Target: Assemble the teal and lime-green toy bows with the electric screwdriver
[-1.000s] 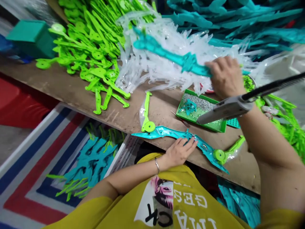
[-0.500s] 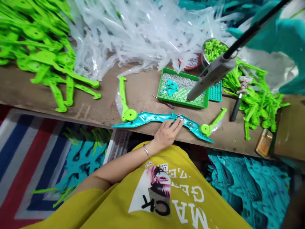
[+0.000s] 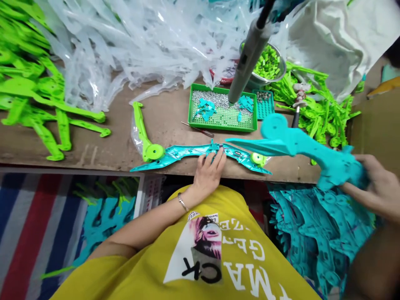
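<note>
Flat along the front edge of the brown table (image 3: 168, 108) lies the teal bow-shaped shell (image 3: 187, 151), open inner side up, gently arched! Lime-green arm (image 3: 141, 127) at its left end, angled away from the front edge, round hub on the shell; another green hub (image 3: 258, 158) at the right, partly hidden! And there, raised in the air at the right, a second teal shell (image 3: 309, 146), pointed tip leftward, round disc uppermost, far end blurred!
</note>
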Motion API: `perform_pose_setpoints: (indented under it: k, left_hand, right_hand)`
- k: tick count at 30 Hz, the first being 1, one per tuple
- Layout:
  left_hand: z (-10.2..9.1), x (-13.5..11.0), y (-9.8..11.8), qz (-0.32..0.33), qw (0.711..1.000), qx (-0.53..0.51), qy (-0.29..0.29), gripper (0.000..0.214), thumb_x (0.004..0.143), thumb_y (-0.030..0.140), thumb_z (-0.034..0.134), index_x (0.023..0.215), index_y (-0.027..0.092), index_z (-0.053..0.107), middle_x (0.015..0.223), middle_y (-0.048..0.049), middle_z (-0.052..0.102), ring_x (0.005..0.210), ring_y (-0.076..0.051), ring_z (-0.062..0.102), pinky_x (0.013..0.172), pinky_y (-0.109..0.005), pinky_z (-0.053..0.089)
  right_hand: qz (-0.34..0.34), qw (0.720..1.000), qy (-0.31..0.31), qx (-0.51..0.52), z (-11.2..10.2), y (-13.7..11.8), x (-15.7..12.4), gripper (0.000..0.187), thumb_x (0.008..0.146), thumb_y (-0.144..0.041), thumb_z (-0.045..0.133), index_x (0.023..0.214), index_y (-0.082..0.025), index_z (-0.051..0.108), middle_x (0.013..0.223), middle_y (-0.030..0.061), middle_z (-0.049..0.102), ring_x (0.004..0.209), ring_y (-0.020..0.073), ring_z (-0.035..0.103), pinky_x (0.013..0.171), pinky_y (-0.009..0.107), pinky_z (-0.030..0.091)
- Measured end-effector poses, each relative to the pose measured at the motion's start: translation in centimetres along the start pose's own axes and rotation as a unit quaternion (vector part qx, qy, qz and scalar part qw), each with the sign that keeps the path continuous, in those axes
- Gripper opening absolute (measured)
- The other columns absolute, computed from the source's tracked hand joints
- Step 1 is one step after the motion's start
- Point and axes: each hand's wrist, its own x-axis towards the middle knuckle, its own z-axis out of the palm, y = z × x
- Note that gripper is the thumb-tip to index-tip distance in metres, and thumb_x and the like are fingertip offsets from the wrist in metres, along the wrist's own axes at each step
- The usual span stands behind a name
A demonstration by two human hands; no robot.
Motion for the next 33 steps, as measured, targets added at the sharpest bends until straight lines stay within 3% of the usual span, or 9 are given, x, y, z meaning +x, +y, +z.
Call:
perform_pose_setpoints:
  k: [4, 8, 18, 24, 27, 33]
  left_hand:
    - [-0.2, -0.1, 0.7, -0.014, 1.0, 0.022, -0.004, 0.05, 0.102, 0.012, 0.037, 0.148, 0.015, 0.056, 0.15, -0.0113, 0.061, 0.13, -0.03, 0.055, 0.109, -0.047, 0.036]
    - [-0.5, 0.0, 0.9, -0.01, 0.999, 0.043, -0.011, 0.056, 0.099, 0.008, 0.036, 0.153, 0.014, 0.051, 0.159, -0.0112, 0.051, 0.127, -0.032, 0.056, 0.103, -0.048, 0.039]
    - [-0.5, -0.3, 0.6, -0.017, 1.0, 0.001, -0.025, 0.063, 0.098, 0.009, 0.034, 0.16, 0.017, 0.043, 0.161, -0.0114, 0.049, 0.127, -0.03, 0.055, 0.104, -0.049, 0.039]
    - [-0.4, -0.3, 0.5, -0.011, 1.0, -0.001, -0.016, 0.062, 0.099, 0.01, 0.034, 0.16, 0.017, 0.042, 0.162, -0.0104, 0.047, 0.128, -0.031, 0.054, 0.104, -0.05, 0.038]
    - [-0.6, -0.3, 0.5, -0.014, 1.0, -0.01, -0.026, 0.062, 0.099, 0.01, 0.034, 0.16, 0.017, 0.042, 0.162, -0.0106, 0.047, 0.129, -0.031, 0.053, 0.103, -0.05, 0.038]
    - [-0.8, -0.1, 0.5, -0.022, 0.999, -0.014, -0.031, 0.056, 0.101, 0.012, 0.034, 0.155, 0.016, 0.049, 0.161, -0.0099, 0.048, 0.127, -0.031, 0.053, 0.1, -0.049, 0.039]
  right_hand:
    - [-0.11, 0.984, -0.123, 0.061, 6.9, -3.5, 3.5, 0.053, 0.074, -0.043, 0.068, 0.125, -0.026, 0.062, 0.094, 0.0114, 0.073, 0.071, 0.0276, 0.064, 0.061, 0.041, 0.05]
    - [-0.175, 0.955, -0.216, 0.099, 10.1, -6.7, 6.2, 0.045, 0.082, -0.043, 0.063, 0.12, -0.018, 0.066, 0.095, 0.0061, 0.074, 0.075, 0.0233, 0.064, 0.069, 0.035, 0.051]
    - [-0.114, 0.963, -0.221, 0.099, 13.6, -4.3, 7.8, 0.038, 0.077, -0.04, 0.059, 0.106, -0.017, 0.068, 0.087, 0.0036, 0.073, 0.073, 0.0218, 0.062, 0.07, 0.033, 0.05]
    - [-0.134, 0.97, -0.193, 0.06, 14.1, -5.9, 9.0, 0.046, 0.073, -0.036, 0.056, 0.112, -0.016, 0.069, 0.086, 0.0039, 0.072, 0.072, 0.0217, 0.06, 0.069, 0.032, 0.046]
    - [-0.147, 0.972, -0.184, 0.023, 13.5, -6.9, 9.3, 0.057, 0.074, -0.037, 0.057, 0.125, -0.014, 0.068, 0.087, 0.0059, 0.073, 0.07, 0.0223, 0.061, 0.068, 0.033, 0.046]
    - [-0.21, 0.959, -0.174, 0.082, 14.8, -10.5, 9.6, 0.073, 0.075, -0.034, 0.06, 0.145, -0.013, 0.057, 0.112, 0.0102, 0.076, 0.081, 0.0251, 0.066, 0.078, 0.036, 0.052]
